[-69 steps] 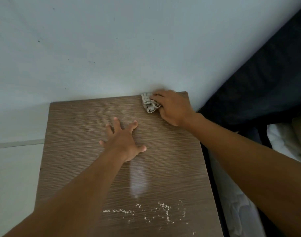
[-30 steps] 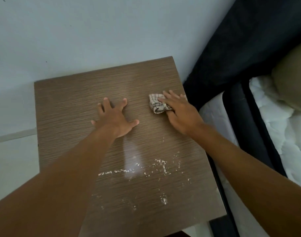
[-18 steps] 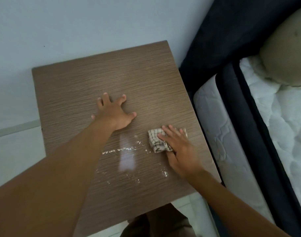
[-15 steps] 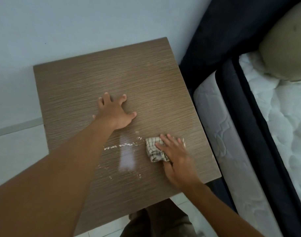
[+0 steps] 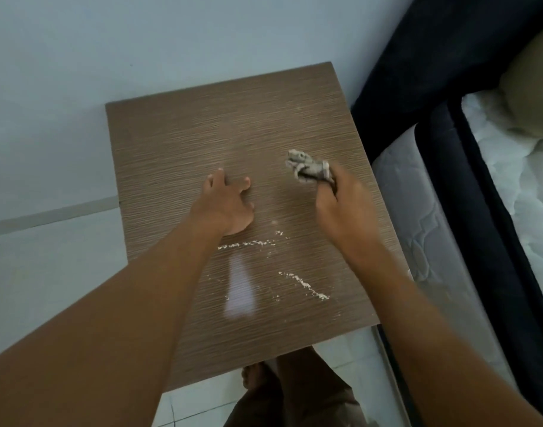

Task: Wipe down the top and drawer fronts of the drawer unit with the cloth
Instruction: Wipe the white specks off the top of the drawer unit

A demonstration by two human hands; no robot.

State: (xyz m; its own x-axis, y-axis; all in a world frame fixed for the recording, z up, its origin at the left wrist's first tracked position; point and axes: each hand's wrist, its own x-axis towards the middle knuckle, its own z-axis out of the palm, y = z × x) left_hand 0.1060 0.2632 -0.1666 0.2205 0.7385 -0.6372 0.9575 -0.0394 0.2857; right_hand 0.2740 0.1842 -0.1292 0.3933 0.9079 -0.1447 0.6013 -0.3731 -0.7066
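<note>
Gripping bunched cloth [image 5: 310,171] in right hand [image 5: 341,211], fingers curled round it, over right side of drawer unit top [image 5: 177,143]; contact unclear. Resting left hand [image 5: 228,204] mid-top, fingers spread, holding nothing. Seeing white crumbs [image 5: 304,285] nearer front edge.

The right hand [image 5: 341,208] is not flat on the cloth [image 5: 310,169] any more. It grips it in a bunch, up beside the left hand [image 5: 227,204]. A new line of white crumbs [image 5: 304,285] lies behind the right wrist.
</note>
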